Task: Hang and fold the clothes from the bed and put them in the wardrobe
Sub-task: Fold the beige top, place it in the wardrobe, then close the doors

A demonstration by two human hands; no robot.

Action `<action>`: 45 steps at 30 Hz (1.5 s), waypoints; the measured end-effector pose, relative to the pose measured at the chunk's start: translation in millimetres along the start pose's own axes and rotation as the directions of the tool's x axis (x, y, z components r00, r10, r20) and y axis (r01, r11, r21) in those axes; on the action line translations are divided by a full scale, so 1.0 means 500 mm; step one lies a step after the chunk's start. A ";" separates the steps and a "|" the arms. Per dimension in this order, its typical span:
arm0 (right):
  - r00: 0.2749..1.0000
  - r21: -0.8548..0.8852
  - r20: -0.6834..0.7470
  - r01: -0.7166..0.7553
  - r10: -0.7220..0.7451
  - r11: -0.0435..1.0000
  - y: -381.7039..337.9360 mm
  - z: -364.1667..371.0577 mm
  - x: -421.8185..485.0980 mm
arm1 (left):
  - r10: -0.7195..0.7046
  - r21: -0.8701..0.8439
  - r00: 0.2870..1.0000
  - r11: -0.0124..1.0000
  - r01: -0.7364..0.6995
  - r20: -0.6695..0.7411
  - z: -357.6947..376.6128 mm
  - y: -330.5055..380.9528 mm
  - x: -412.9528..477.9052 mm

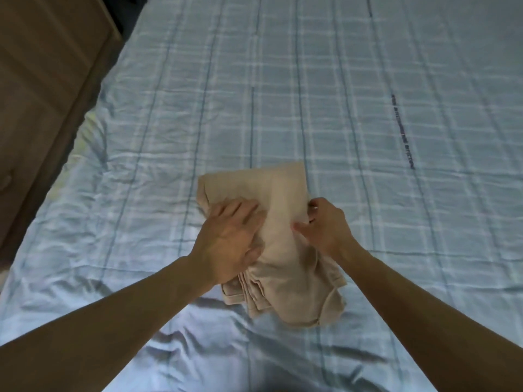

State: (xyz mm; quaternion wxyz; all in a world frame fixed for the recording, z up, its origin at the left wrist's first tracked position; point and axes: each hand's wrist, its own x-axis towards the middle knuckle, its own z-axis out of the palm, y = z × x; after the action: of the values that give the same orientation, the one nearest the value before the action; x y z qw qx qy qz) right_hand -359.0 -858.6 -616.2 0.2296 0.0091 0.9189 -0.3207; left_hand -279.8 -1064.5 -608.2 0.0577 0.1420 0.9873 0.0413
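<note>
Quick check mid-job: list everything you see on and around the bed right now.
folded garment: one, beige, lying on the bed near the front centre
bed sheet: one, light blue check, wrinkled, covers most of the view
wooden furniture: one, brown, beside the bed at far left; cannot tell what kind
left hand: one, fingers straight, pressing flat on the garment's left side
right hand: one, fingers curled, pinching the garment's right edge
</note>
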 end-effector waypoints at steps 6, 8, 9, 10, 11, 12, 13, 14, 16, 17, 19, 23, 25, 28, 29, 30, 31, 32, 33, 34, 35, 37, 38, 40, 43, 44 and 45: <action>0.980 0.174 -0.137 0.168 -0.145 0.970 0.007 -0.023 0.007 | -0.004 -0.009 1.000 1.000 0.003 -0.007 0.010 0.012 0.004; 0.954 0.164 -0.214 0.245 -0.208 0.955 0.011 -0.038 0.020 | -0.033 -0.047 0.999 0.998 0.032 -0.002 0.010 0.015 0.010; 0.956 0.139 -0.208 0.240 -0.209 0.961 0.019 -0.037 0.025 | -0.047 -0.048 0.999 0.998 0.048 0.022 0.013 0.019 0.012; 0.966 0.118 -0.178 0.208 -0.185 0.971 0.026 -0.032 0.023 | -0.062 -0.040 0.996 0.997 0.065 0.060 0.016 0.024 0.014; 0.977 0.091 -0.147 0.168 -0.153 0.982 0.035 -0.024 0.019 | -0.076 -0.028 0.993 0.996 0.079 0.091 0.021 0.029 0.017; 0.979 0.049 -0.142 0.153 -0.144 0.987 0.042 -0.015 0.010 | -0.092 -0.015 0.988 0.995 0.095 0.123 0.023 0.034 0.019; 0.968 -0.019 -0.170 0.184 -0.185 0.983 0.045 -0.008 0.000 | -0.101 -0.005 0.985 0.995 0.103 0.138 0.025 0.037 0.022; 0.938 -0.107 -0.208 0.262 -0.279 0.959 0.044 -0.002 -0.008 | -0.100 0.000 0.987 0.995 0.101 0.129 0.024 0.036 0.025; 0.838 -0.284 -0.187 0.453 -0.512 0.845 0.033 0.011 -0.016 | -0.077 -0.004 0.996 0.997 0.077 0.038 0.020 0.028 0.030; 0.800 -0.345 -0.128 0.518 -0.586 0.783 0.027 0.022 -0.018 | -0.069 -0.009 0.997 0.998 0.069 -0.017 0.016 0.020 0.034; 0.776 -0.427 -0.001 0.570 -0.631 0.702 0.026 0.050 -0.016 | -0.100 -0.002 0.992 0.995 0.100 -0.079 0.014 0.001 0.040; 0.820 -0.485 0.127 0.542 -0.557 0.687 0.064 0.090 -0.001 | -0.232 0.002 0.965 0.972 0.234 0.121 0.037 -0.038 0.050; 0.840 -0.468 0.134 0.521 -0.525 0.714 0.074 0.094 0.006 | -0.250 -0.005 0.943 0.966 0.257 0.222 0.051 -0.048 0.055; 0.825 -0.406 0.105 0.545 -0.555 0.733 0.054 0.073 0.021 | -0.224 -0.057 0.954 0.969 0.240 0.197 0.035 -0.056 0.069; 0.810 -0.375 0.071 0.563 -0.582 0.737 0.038 0.056 0.032 | -0.218 -0.076 0.969 0.971 0.228 0.119 0.025 -0.063 0.076; 0.796 -0.358 0.026 0.572 -0.604 0.738 0.019 0.037 0.048 | -0.222 -0.086 0.974 0.971 0.224 0.037 0.016 -0.072 0.082; 0.784 -0.363 -0.015 0.575 -0.621 0.734 0.001 0.020 0.069 | -0.232 -0.088 0.973 0.969 0.231 0.000 0.009 -0.087 0.088; 0.774 -0.381 -0.041 0.573 -0.632 0.726 -0.017 0.005 0.091 | -0.255 -0.088 0.967 0.963 0.256 0.032 0.001 -0.103 0.097; 0.769 -0.409 -0.035 0.572 -0.638 0.711 -0.037 -0.006 0.113 | -0.284 -0.086 0.951 0.951 0.295 0.122 -0.008 -0.118 0.106; 0.776 -0.437 0.015 0.572 -0.630 0.694 -0.057 -0.013 0.133 | -0.307 -0.077 0.924 0.940 0.331 0.226 -0.016 -0.129 0.117; 0.794 -0.458 0.104 0.573 -0.599 0.680 -0.076 -0.014 0.153 | -0.322 -0.061 0.894 0.932 0.356 0.311 -0.024 -0.135 0.131; 0.826 -0.496 0.314 0.564 -0.469 0.661 -0.121 -0.010 0.189 | -0.337 -0.036 0.860 0.925 0.378 0.384 -0.035 -0.141 0.158; 0.829 -0.519 0.388 0.558 -0.403 0.647 -0.143 -0.008 0.201 | -0.343 -0.029 0.857 0.923 0.383 0.385 -0.039 -0.142 0.170; 0.826 -0.549 0.445 0.556 -0.345 0.624 -0.172 -0.007 0.214 | -0.346 -0.026 0.863 0.924 0.382 0.369 -0.043 -0.141 0.183; 0.810 -0.523 0.433 0.584 -0.396 0.621 -0.172 -0.011 0.201 | -0.295 -0.050 0.912 0.945 0.322 0.286 -0.043 -0.132 0.171; 0.801 -0.497 0.419 0.596 -0.427 0.630 -0.163 -0.013 0.194 | -0.263 -0.061 0.931 0.956 0.286 0.253 -0.042 -0.127 0.161; 0.794 -0.467 0.404 0.606 -0.454 0.644 -0.153 -0.015 0.187 | -0.233 -0.081 0.945 0.963 0.257 0.227 -0.041 -0.122 0.151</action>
State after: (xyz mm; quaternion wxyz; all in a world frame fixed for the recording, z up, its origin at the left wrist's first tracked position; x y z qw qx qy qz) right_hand -458.5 -926.9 -606.3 0.2302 -0.3724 0.8955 -0.0798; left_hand -371.1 -1102.9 -601.5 0.1768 0.0182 0.9814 0.0723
